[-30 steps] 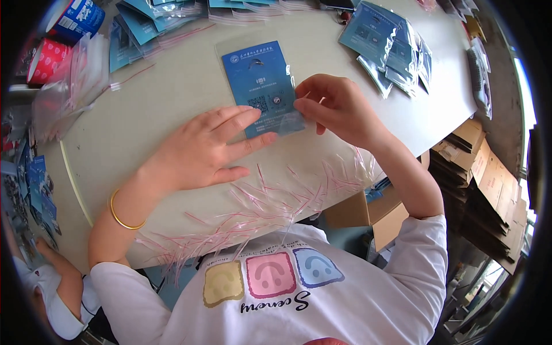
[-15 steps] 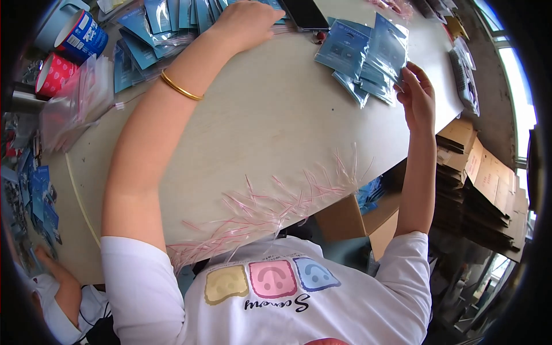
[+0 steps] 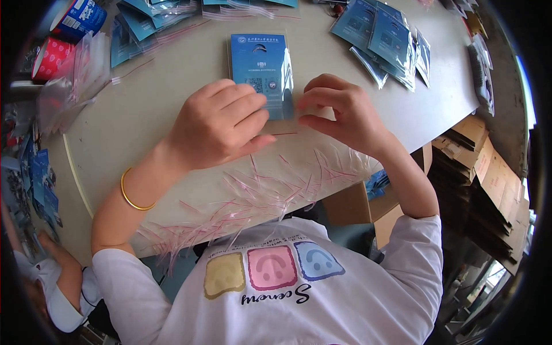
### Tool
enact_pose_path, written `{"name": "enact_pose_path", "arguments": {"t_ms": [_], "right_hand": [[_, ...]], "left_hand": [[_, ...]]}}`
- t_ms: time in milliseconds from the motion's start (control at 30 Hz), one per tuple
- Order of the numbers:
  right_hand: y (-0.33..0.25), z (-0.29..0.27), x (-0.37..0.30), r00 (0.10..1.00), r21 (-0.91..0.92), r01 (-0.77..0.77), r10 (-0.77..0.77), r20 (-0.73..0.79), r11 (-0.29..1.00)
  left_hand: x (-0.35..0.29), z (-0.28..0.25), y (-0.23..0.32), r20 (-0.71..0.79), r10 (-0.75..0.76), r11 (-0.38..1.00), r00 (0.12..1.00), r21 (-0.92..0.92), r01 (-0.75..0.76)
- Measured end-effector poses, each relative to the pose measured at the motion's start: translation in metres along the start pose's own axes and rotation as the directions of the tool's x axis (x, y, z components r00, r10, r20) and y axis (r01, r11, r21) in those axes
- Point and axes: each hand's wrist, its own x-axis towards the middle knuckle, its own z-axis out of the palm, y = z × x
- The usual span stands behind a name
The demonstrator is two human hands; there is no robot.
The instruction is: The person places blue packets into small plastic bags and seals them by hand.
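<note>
A blue card in a clear plastic sleeve [image 3: 260, 70] lies flat on the pale table [image 3: 144, 109] in front of me. My left hand [image 3: 221, 123] rests on its lower left corner, fingers curled and pressing it down. My right hand [image 3: 339, 112] is at the sleeve's lower right edge, thumb and fingertips pinched on the clear flap. Thin pink-edged clear strips [image 3: 259, 192] lie scattered along the table's near edge below both hands. A gold bangle [image 3: 131, 192] sits on my left wrist.
A stack of bagged blue cards [image 3: 388, 40] lies at the far right, more blue cards [image 3: 146, 20] at the far left. Empty clear bags [image 3: 72, 80] and two tape rolls [image 3: 69, 31] sit at the left. Cardboard boxes [image 3: 483, 172] stand beside the table. Another person's arm [image 3: 57, 276] shows at lower left.
Half a second ago my left arm reached to the far pile and my right hand was at the right stack. Both hands are now back together on a sleeved card in front of me.
</note>
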Motion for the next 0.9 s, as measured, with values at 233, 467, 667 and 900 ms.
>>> {"name": "enact_pose_path", "arguments": {"t_ms": [233, 467, 667, 900], "right_hand": [[-0.011, 0.016, -0.009, 0.995, -0.040, 0.082, -0.079, 0.062, 0.996], [-0.021, 0.030, -0.013, 0.999, -0.120, 0.024, -0.018, 0.050, 0.992], [-0.024, 0.030, -0.011, 0.995, -0.185, 0.010, 0.009, 0.102, 0.983], [-0.020, 0.033, -0.010, 0.999, -0.030, -0.030, 0.030, 0.012, 0.999]], "left_hand": [[0.006, 0.025, -0.018, 0.058, -0.047, 0.997, 0.997, -0.059, 0.051], [0.006, 0.025, -0.017, 0.049, -0.107, 0.993, 0.993, -0.039, 0.109], [0.007, 0.026, -0.017, 0.020, -0.094, 0.995, 0.995, -0.037, 0.095], [0.006, 0.027, -0.019, 0.001, -0.088, 0.995, 0.996, -0.035, 0.088]]}}
